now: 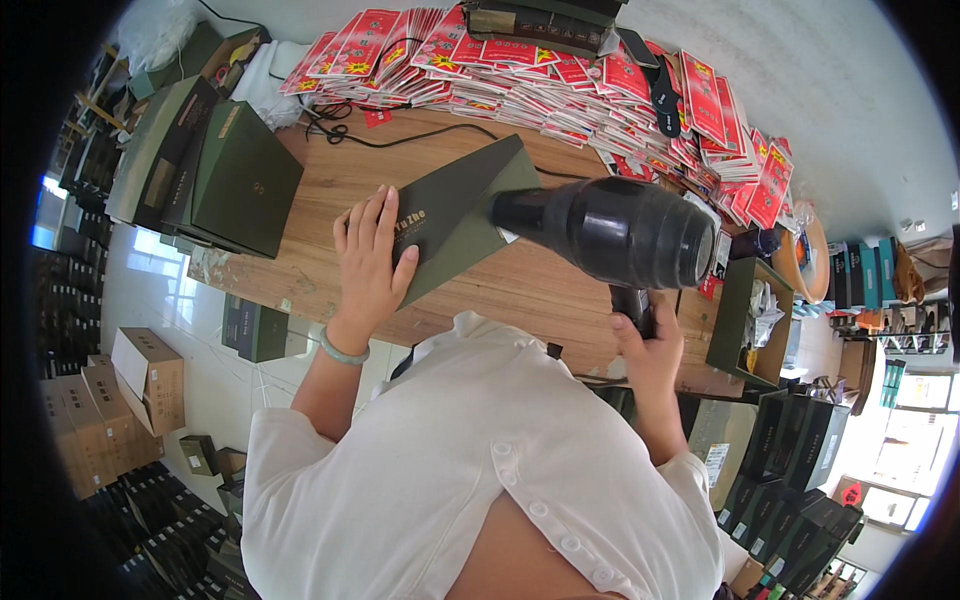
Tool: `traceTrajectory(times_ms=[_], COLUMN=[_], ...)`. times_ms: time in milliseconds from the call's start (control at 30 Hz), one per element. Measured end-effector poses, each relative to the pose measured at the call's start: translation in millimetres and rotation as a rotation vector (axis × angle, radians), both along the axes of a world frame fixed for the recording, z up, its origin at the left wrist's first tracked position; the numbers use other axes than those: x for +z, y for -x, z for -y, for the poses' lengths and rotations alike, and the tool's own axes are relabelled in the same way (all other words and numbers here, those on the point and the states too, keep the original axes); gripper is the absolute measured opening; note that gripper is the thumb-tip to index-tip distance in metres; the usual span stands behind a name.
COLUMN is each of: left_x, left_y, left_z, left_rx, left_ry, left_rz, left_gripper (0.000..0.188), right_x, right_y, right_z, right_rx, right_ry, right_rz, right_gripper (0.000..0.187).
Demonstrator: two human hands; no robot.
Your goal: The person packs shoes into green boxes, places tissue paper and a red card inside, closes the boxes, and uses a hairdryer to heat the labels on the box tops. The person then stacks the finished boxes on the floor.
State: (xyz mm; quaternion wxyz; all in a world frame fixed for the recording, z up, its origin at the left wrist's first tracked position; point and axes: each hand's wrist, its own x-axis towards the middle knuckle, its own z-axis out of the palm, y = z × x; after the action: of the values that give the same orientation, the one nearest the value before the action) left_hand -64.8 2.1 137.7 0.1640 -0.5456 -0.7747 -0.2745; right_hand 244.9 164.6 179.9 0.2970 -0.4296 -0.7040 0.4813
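Note:
A black hair dryer (610,228) is gripped by its handle in my right hand (648,345). Its nozzle points left, close against or just over a dark green box (470,205) on the wooden table. My left hand (372,255) rests on the left part of that box, with fingers stretched over its printed lid and the thumb apart. The box sits at a slant, and the dryer hides part of its right side. Whether the nozzle touches the box I cannot tell.
Red and white printed cards (520,90) lie in long piles along the wall. Green boxes (245,180) stand at the table's left end, an open green box (755,320) at its right. A black cord (400,140) crosses the wooden table (330,200). Cardboard cartons (148,380) stand on the floor.

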Motion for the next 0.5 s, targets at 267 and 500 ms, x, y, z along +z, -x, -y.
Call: traceTrajectory(times_ms=[267,500], left_x=[-8,-9], left_y=[5,7], left_z=[0,-2], left_rx=[-0.008,-0.017], left_ry=[-0.059,-0.079], left_rz=[0.021,0.016], left_gripper=[0.063,0.062], right_x=[-16,0], right_y=[-11,-28], right_z=[-3,5], right_rx=[0.038,-0.039], right_ry=[-0.221,-0.011], right_rz=[-0.017,0.074], right_gripper=[0.046,0.051])
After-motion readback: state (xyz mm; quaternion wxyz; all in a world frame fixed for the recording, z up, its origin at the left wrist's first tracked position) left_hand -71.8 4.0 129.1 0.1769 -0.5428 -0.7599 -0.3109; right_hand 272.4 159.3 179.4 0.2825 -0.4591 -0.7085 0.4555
